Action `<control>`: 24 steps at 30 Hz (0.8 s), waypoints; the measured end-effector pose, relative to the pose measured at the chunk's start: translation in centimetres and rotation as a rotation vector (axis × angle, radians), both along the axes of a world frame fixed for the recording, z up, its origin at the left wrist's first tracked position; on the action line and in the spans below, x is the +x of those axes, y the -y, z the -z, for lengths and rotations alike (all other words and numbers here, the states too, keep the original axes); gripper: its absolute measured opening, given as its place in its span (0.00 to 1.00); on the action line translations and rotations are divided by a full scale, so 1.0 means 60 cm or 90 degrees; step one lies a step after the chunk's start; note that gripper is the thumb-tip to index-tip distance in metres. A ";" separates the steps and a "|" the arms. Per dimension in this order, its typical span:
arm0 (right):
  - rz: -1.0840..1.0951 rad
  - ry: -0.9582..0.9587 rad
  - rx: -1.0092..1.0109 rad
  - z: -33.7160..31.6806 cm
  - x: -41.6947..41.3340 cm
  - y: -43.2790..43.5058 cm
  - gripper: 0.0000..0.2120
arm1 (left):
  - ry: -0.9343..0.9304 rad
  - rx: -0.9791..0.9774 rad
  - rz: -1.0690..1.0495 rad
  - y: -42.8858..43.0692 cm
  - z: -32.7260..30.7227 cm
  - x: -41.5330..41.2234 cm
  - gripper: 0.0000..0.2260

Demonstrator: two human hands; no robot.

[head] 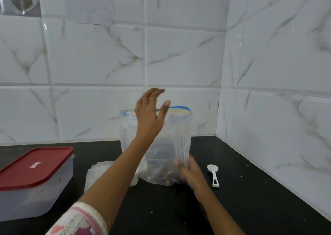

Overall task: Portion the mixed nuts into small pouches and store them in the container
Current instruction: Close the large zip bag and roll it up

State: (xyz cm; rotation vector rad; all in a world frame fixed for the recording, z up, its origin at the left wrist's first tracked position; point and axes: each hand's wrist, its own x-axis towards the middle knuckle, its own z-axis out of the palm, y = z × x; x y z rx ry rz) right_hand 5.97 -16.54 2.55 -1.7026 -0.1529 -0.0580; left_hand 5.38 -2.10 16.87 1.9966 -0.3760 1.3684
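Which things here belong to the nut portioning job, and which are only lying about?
For the job: zip bag, gripped low by the right hand; left hand open near its top; small pouches; white spoon; red-lidded container.
Lying about: blurred glass item, top left.
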 end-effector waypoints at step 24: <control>0.080 0.125 0.366 -0.079 0.049 0.018 0.11 | -0.380 -0.557 0.075 -0.098 0.197 -0.008 0.13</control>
